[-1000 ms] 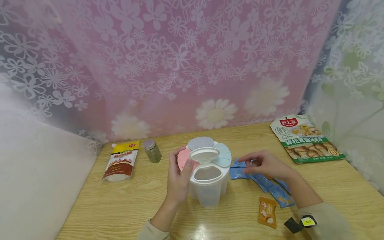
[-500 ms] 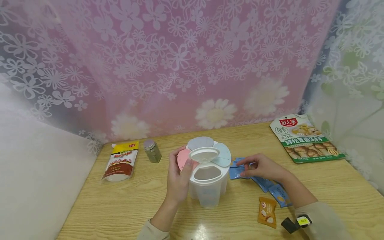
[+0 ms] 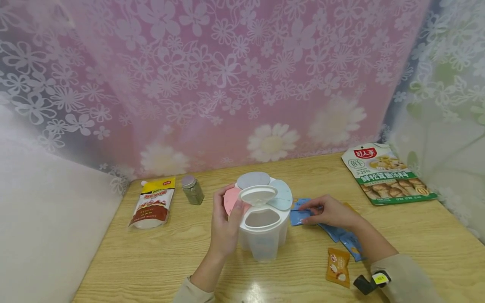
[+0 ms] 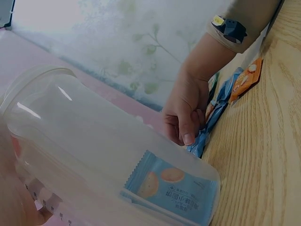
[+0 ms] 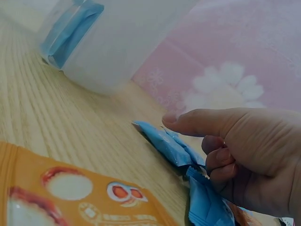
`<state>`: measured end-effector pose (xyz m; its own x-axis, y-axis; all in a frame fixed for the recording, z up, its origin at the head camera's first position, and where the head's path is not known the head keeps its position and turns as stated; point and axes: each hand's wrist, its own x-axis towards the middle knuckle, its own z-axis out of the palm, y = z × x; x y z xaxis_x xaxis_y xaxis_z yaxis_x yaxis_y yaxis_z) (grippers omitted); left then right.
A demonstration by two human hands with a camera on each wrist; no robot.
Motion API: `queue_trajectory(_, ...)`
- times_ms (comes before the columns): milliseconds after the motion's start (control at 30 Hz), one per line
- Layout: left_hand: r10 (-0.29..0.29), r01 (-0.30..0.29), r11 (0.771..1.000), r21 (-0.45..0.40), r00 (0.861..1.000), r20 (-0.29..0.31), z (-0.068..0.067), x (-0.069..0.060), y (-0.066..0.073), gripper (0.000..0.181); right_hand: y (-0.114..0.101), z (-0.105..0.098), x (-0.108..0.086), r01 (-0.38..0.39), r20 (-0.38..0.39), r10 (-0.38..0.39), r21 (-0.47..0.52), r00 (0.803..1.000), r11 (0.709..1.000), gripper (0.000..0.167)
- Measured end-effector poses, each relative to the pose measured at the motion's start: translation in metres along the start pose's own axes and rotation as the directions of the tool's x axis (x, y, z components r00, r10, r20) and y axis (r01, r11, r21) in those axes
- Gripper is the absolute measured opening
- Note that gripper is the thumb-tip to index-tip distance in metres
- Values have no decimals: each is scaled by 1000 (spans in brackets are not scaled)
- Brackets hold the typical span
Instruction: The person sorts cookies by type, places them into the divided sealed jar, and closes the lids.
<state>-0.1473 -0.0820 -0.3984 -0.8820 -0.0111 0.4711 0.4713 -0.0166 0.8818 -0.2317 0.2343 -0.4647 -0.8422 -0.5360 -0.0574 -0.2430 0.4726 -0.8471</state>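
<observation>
My left hand [image 3: 224, 229] grips the side of a round lidded container [image 3: 265, 244], thumb on top by the pink lid [image 3: 231, 201]. Its front white lid [image 3: 258, 195] stands raised over an uncovered compartment. Through the clear wall in the left wrist view, a blue packet [image 4: 174, 186] shows inside. My right hand [image 3: 331, 212] is low over blue packets [image 3: 299, 217] right of the container, thumb and forefinger apart. In the right wrist view, the thumb is straight above a blue packet [image 5: 167, 143], other fingers bent; contact is unclear.
An orange packet [image 3: 338, 267] lies in front of the right hand, and more blue packets [image 3: 351, 244] lie beneath its wrist. A green-white mushroom bag [image 3: 390, 176] is at back right. A small jar [image 3: 193, 191] and a yellow-brown pouch [image 3: 153, 204] stand at left.
My right hand has shifted slightly left and down over the blue packets, its thumb and forefinger still apart. The left hand and the container have stayed where they were.
</observation>
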Motion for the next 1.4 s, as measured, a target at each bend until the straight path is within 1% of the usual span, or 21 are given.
queue_trajectory(200,2,-2,1000,-4,1000,4,0,0,0,40,4,2,2,-18,-15,17,-32,1000,999,42)
queue_trajectory(400,7,-7,1000,-3,1000,10,0,0,0,40,7,6,3,-57,-13,56,-57,998,997,46)
queue_trajectory(500,3,-3,1000,-1,1000,8,0,0,0,40,4,7,3,-61,-13,61,-77,998,995,50)
queue_trajectory(633,-6,6,1000,-4,1000,-1,0,1,1,40,0,8,3,-53,-9,52,-78,999,996,53)
queue_trajectory(700,-6,6,1000,-6,1000,-2,0,1,1,40,-1,8,3,-46,-3,46,-77,999,996,52)
queue_trajectory(833,1,-1,1000,-10,1000,5,-1,1,0,41,-3,8,1,-67,2,67,-80,998,995,49)
queue_trajectory(933,11,-11,1000,-16,1000,11,-1,1,0,40,-5,6,0,-69,13,70,-58,997,996,49)
queue_trajectory(1067,24,-24,1000,-15,1000,17,-1,1,-1,39,-8,3,-2,-53,21,53,-18,998,998,48)
queue_trajectory(1300,19,-18,1000,-19,1000,20,-1,1,0,39,-12,-3,-5,-39,11,39,78,999,996,46)
queue_trajectory(1400,19,-19,1000,-22,1000,19,-1,1,0,40,-15,-6,-7,-24,2,24,98,1000,995,45)
